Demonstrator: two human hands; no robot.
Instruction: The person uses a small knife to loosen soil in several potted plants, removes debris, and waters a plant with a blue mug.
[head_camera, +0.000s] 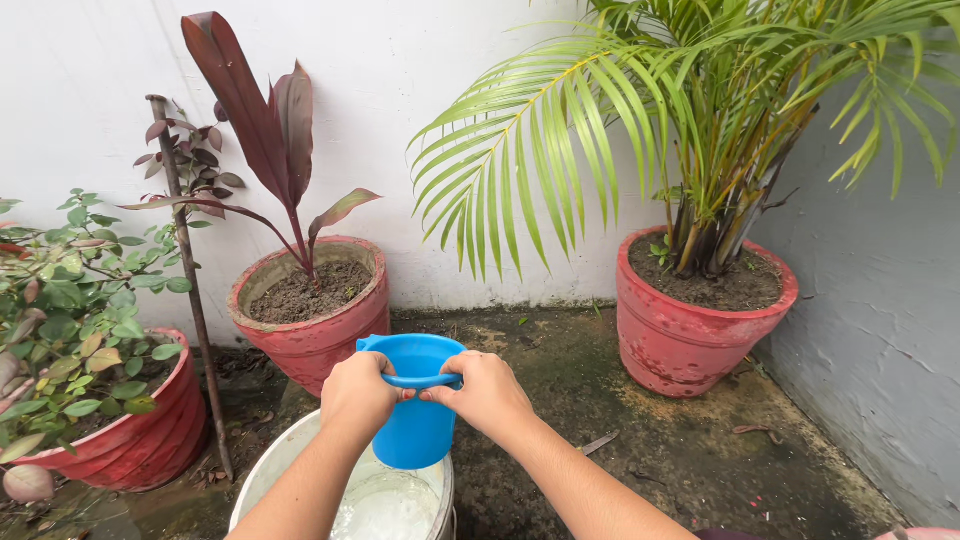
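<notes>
Nearest the lens: two bare forearms reaching forward over a white bucket (268, 470) with water inside. Left hand (358, 392) curled tight around the near end of a blue mug's handle bar; right hand (487, 390) curled around the other end, fingers wrapped over it. Blue mug (415, 425) hanging upright just above the bucket's far rim, its base close over the water, mouth open toward the wall.

Beyond the mug and slightly left: a red pot (318, 335) of dark soil carrying a maroon-leaved plant (270, 120). Further left of the mug: a thin wooden stake (190, 270) standing in the ground, and past it another red pot (140, 445) crowded with a small-leaved green shrub (70, 300). Well to the right of the mug: a third red pot (690, 340) holding a palm (700, 120) with long arching fronds. Behind all pots, a white wall (420, 60); under them, a damp, mossy concrete floor (620, 420) with scattered dry leaves.
</notes>
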